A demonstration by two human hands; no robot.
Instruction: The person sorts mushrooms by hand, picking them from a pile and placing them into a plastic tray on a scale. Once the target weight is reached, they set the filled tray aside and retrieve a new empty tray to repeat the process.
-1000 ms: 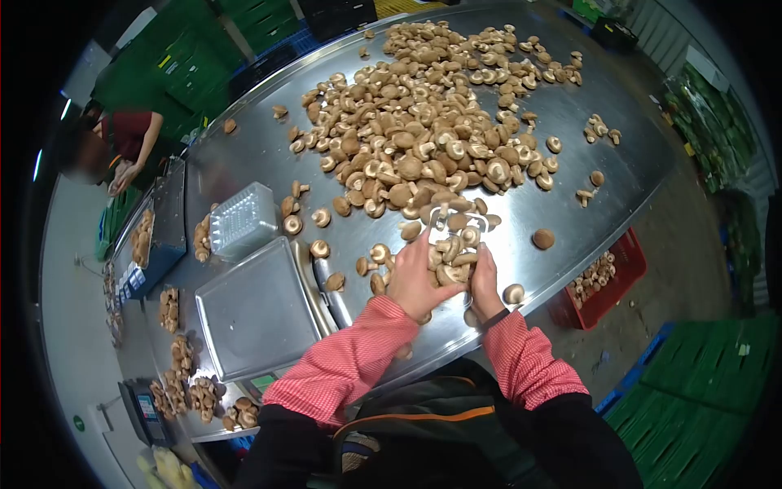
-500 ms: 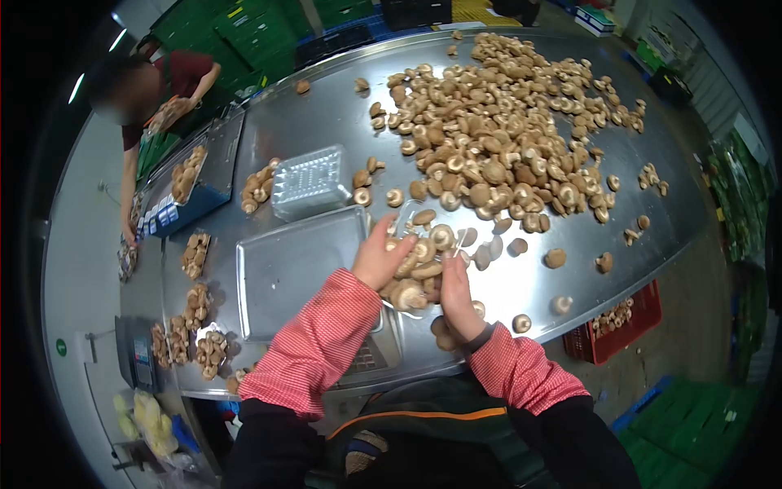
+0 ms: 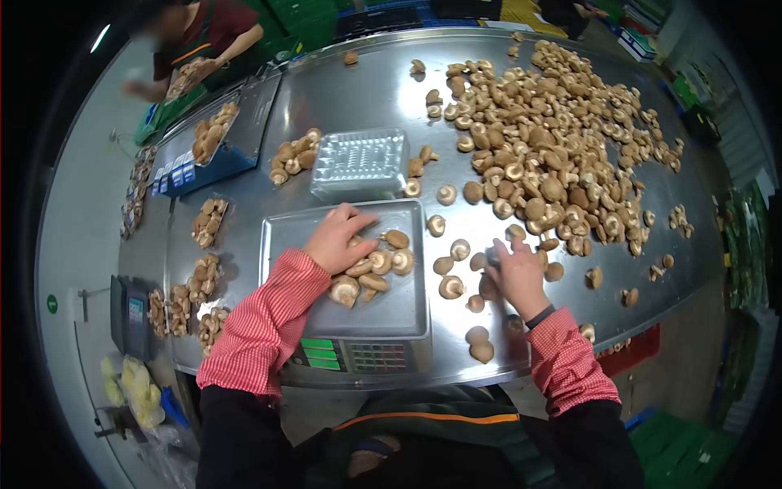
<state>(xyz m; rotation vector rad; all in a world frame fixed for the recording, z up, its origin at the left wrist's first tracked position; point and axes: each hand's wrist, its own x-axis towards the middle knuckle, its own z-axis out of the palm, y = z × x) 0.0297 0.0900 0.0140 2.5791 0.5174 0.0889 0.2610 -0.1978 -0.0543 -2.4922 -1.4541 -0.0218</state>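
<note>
On the metal tray (image 3: 285,285) of a weighing scale lies a group of brown mushrooms (image 3: 380,262); a clear punnet under them is hard to make out. My left hand (image 3: 340,240) rests at the left side of these mushrooms, its fingers apart and partly over them. Farther right, my right hand (image 3: 517,273) is over loose mushrooms on the steel table, fingers spread and pointing away from me. The scale's green display (image 3: 320,354) is lit at the near side.
A large mushroom heap (image 3: 554,138) covers the table's right part. Stacked clear punnets (image 3: 361,161) stand behind the scale. Filled packs (image 3: 209,222) line the left side. A co-worker (image 3: 204,41) holds a pack at the back left, beside a blue box (image 3: 199,174). A red crate (image 3: 631,352) is below the right edge.
The mushrooms held between both hands are now on the scale tray. My right hand has moved right, to the loose mushrooms. The co-worker's arm has lifted, and the view has shifted.
</note>
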